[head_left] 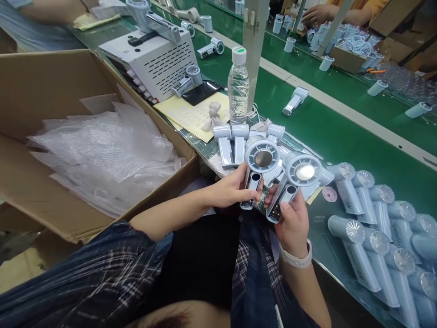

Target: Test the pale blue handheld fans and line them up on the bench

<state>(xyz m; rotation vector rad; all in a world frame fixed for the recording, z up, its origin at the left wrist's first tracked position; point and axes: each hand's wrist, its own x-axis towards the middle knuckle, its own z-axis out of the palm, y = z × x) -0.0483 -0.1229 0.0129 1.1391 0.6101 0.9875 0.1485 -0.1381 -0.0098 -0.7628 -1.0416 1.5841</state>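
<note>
My left hand [235, 187] is closed round the handle of a pale blue handheld fan [252, 146], its round ribbed head facing up toward me. In my right hand [294, 218] is a second handheld fan [290, 168] of the same kind, held beside the first. Both fans are raised just over the table edge, and each handle shows a dark opening and small printed marks. Behind them, several similar fans [224, 148] lie in a group. To the right, rows of fans [355, 262] with clear, shiny ends rest on the table.
At left stands a cardboard box [41, 86] full of bubble-wrap bags [116, 146]. A water bottle [238, 91], a yellow sheet [194, 114] and a white vented metal box [164, 64] are beyond. Past them runs a green conveyor belt [327, 123] with scattered fan parts. Co-workers' arms show at the back.
</note>
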